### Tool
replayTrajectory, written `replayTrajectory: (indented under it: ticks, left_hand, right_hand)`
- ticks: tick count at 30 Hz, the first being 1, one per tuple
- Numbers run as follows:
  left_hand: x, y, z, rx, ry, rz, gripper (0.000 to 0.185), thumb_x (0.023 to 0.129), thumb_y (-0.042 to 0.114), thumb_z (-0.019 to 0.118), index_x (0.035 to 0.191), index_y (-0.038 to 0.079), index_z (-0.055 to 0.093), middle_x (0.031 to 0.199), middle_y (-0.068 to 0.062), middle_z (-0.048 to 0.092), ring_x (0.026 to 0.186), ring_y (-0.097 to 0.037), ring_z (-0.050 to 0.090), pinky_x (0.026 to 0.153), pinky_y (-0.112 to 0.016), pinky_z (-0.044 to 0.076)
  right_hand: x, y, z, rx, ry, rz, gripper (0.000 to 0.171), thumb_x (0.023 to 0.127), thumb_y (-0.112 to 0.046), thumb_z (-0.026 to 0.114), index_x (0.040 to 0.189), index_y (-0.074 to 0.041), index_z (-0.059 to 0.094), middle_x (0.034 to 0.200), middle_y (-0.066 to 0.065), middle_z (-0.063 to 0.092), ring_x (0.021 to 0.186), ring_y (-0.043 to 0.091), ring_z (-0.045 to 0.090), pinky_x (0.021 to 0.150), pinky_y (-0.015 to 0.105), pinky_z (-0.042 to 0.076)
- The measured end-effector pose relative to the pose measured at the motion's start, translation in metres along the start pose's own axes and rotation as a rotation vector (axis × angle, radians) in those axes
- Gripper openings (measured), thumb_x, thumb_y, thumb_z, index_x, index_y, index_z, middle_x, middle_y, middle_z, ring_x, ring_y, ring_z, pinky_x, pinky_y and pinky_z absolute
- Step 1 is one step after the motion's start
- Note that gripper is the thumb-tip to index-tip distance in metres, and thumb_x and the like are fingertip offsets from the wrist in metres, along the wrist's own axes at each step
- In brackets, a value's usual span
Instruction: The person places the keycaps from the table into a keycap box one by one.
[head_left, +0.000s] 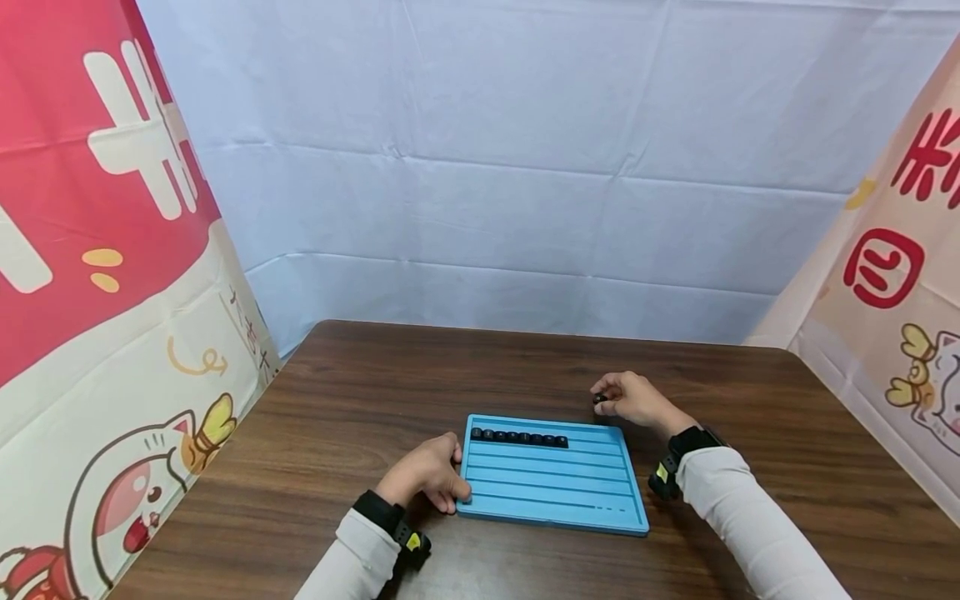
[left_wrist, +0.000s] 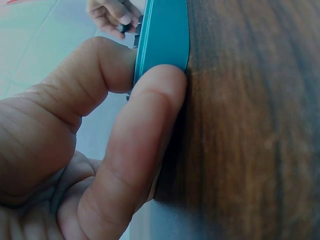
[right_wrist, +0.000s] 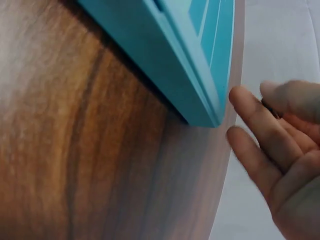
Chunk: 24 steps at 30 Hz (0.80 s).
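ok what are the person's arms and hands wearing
Both arms wear light grey long sleeves. Left hand and right hand are bare, no gloves or rings showing. Each wrist carries a black strap with a small black device marked in yellow.

Blue grooved tray [head_left: 551,487] looks smooth matt plastic; table [head_left: 360,392] dark wood-grain, slight sheen; backdrop [head_left: 525,150] creased pale cloth; small black pieces [head_left: 519,437] glossy.

Item count: one blue rectangular plastic tray [head_left: 553,492] with raised dividing ribs forming five visible channels. Eight small black keycap-like pieces [head_left: 519,437] sit in a single row in the farthest channel. One further small black piece [head_left: 599,399] is pinched by the right hand [head_left: 636,398]. Two hands present, including the left hand [head_left: 427,473].
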<state>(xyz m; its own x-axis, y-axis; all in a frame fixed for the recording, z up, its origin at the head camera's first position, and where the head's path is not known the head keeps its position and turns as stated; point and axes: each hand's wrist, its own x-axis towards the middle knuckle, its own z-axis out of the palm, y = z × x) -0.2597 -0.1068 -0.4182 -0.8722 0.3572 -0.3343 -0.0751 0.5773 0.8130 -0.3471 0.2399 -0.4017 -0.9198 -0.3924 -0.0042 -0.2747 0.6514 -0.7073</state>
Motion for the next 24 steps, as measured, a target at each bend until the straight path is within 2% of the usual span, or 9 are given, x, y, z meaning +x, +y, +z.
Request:
replayTrajectory:
  ticks: [3, 6, 11, 16, 24]
  left_hand:
    - [0.0006, -0.0003, 0.0001, 0.001, -0.002, 0.002, 0.038, 0.068, -0.01, 0.068, 0.094, -0.001, 0.041, 0.057, -0.017, 0.059, 0.041, -0.018, 0.057, 0.04, -0.03, 0.05]
    - [0.0008, 0.0, 0.0002, -0.002, -0.002, 0.003, 0.038, 0.067, -0.01, 0.068, 0.094, -0.001, 0.041, 0.057, -0.017, 0.059, 0.041, -0.018, 0.057, 0.04, -0.03, 0.05]
    - [0.0012, 0.0, 0.0007, -0.012, -0.003, 0.012, 0.039, 0.067, -0.011, 0.068, 0.094, -0.001, 0.041, 0.058, -0.017, 0.059, 0.041, -0.017, 0.057, 0.04, -0.03, 0.05]
    - [0.0013, 0.0002, 0.0005, -0.017, -0.005, 0.016, 0.039, 0.067, -0.011, 0.068, 0.093, -0.002, 0.041, 0.058, -0.018, 0.059, 0.041, -0.017, 0.057, 0.04, -0.03, 0.05]
    - [0.0031, -0.0011, 0.0008, -0.018, -0.005, 0.015, 0.039, 0.067, -0.011, 0.068, 0.094, -0.002, 0.041, 0.058, -0.018, 0.059, 0.041, -0.018, 0.057, 0.04, -0.031, 0.05]
  right_hand:
    - [-0.0001, 0.0024, 0.0005, -0.01, 0.023, 0.007, 0.019, 0.083, -0.009, 0.07, 0.097, 0.0, 0.06, 0.078, 0.004, 0.062, 0.07, 0.02, 0.059, 0.062, 0.034, 0.048]
    - [-0.0004, 0.0052, 0.0012, -0.002, 0.041, 0.013, 0.017, 0.081, -0.011, 0.073, 0.09, -0.003, 0.06, 0.074, 0.005, 0.062, 0.065, 0.021, 0.06, 0.059, 0.034, 0.05]
    - [-0.0001, 0.0081, 0.0008, 0.039, 0.061, -0.006, 0.016, 0.08, -0.005, 0.072, 0.091, 0.0, 0.063, 0.071, 0.007, 0.059, 0.06, 0.023, 0.059, 0.055, 0.035, 0.051]
    - [0.0006, 0.0093, 0.0004, 0.114, 0.045, 0.001, 0.015, 0.081, 0.001, 0.07, 0.093, 0.005, 0.061, 0.072, 0.01, 0.062, 0.061, 0.025, 0.063, 0.055, 0.037, 0.053]
    - [-0.0012, 0.0084, 0.0013, 0.145, 0.031, 0.046, 0.013, 0.083, -0.001, 0.067, 0.091, 0.004, 0.058, 0.078, 0.011, 0.067, 0.067, 0.024, 0.066, 0.056, 0.036, 0.053]
